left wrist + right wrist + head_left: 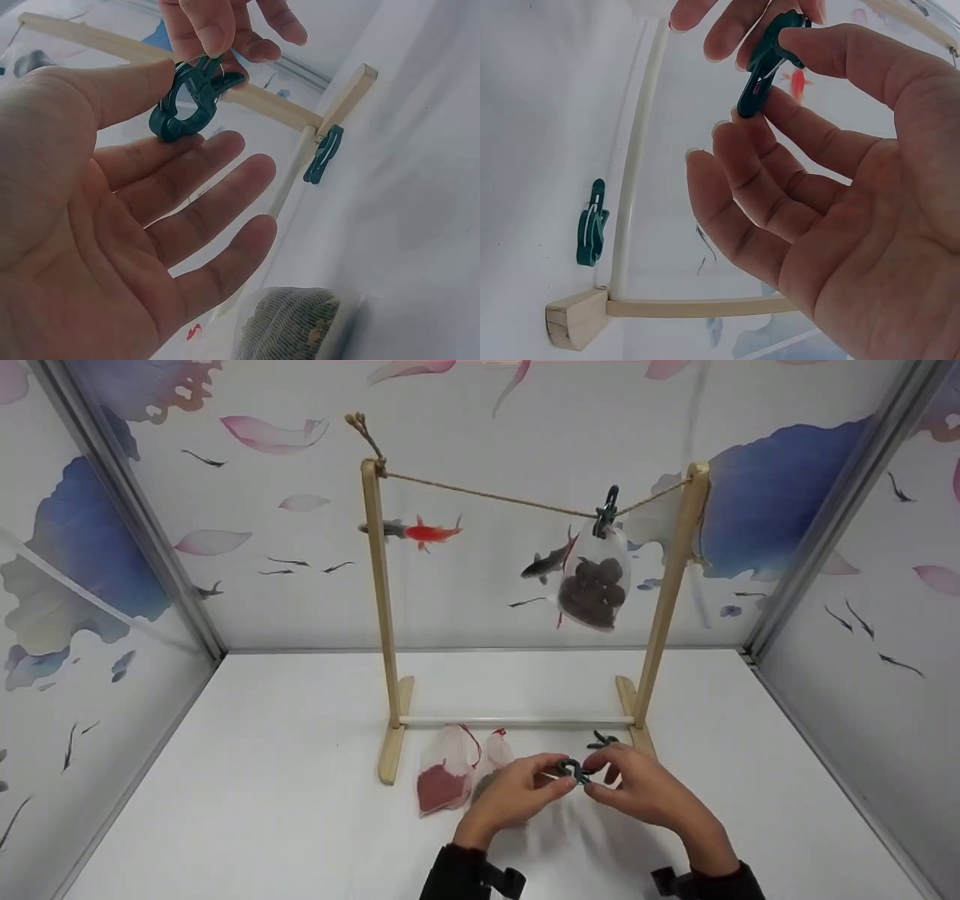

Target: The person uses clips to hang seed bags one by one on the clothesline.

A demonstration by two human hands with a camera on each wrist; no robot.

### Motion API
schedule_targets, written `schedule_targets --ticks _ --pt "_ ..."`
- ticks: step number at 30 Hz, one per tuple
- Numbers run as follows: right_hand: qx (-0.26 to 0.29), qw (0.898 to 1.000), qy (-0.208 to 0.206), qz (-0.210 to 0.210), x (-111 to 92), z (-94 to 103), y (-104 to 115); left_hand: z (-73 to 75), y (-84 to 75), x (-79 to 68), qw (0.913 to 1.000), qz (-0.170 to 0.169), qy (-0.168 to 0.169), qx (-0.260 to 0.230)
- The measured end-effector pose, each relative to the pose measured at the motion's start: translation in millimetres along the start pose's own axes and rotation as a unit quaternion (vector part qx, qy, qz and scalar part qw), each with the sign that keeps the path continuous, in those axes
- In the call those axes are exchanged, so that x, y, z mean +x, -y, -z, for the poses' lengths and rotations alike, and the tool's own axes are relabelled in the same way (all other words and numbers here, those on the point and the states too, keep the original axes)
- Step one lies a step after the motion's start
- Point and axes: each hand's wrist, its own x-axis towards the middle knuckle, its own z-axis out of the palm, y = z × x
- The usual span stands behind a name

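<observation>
We face a white tabletop (262, 780) walled by fish-and-petal panels (510, 442); our left hand (515, 793) and right hand (643, 787) pinch one green clip (180, 129).

You face a white back panel (300, 592) at 12 o'clock of the head view. Its print shows a pink petal (262, 435) at 11 o'clock and a blue patch (787, 495) at 2 o'clock. You have a left panel (45, 735) at 9 o'clock and a right panel (840, 570) at 3 o'clock, similarly printed. Note the grey metal posts (834, 510) at 10 and 2 o'clock. Your white worktop (262, 780) lies at 6 o'clock; a pale streak (97, 592) crosses the left panel.
</observation>
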Motion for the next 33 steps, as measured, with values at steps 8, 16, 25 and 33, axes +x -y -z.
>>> schedule_targets --ticks 8,16,25,33 --pt "0.011 1.000 0.010 0.010 0.3 -0.2 -0.2 1.0 1.9 0.3 0.9999 -0.008 0.006 0.002" --pt "0.002 1.000 -0.001 0.010 -0.7 0.4 2.0 1.0 0.9 1.3 0.9993 -0.032 -0.005 0.015" --pt "0.021 0.999 -0.026 0.000 0.1 -1.0 1.8 6.6 0.4 0.4 0.9984 -0.039 -0.039 0.008" --pt "0.033 0.998 -0.057 0.006 0.9 -1.9 0.7 6.7 -4.1 2.0 0.9960 -0.054 -0.023 -0.068"
